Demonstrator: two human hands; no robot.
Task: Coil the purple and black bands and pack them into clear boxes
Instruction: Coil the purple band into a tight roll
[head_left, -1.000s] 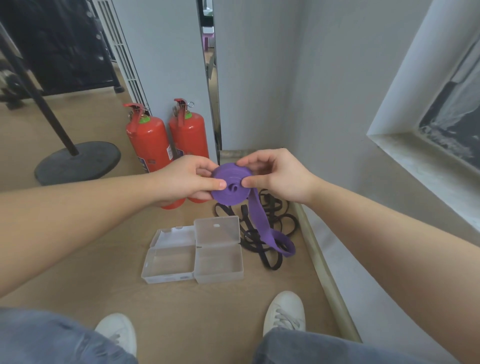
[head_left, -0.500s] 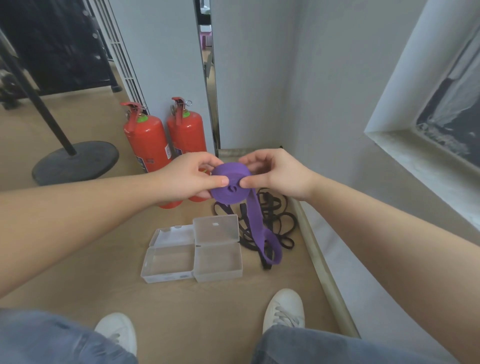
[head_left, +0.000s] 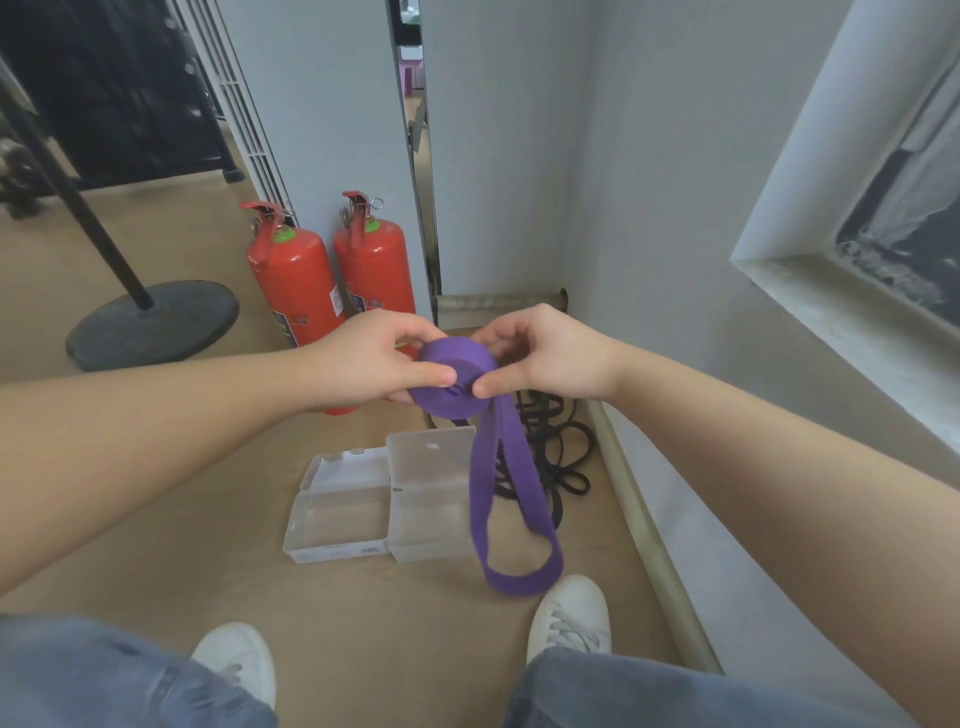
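Both hands, the left hand at nine o'clock and the right hand at three, are pinching the coiled purple band; its loose loop is dangling beside open clear boxes at six o'clock.

boxes left of bands

tan floor. on it: two open clear boxes touching side by side; tangled black bands just right of them, near the wall; two red fire extinguishers upright; round black stand base; two white shoes.
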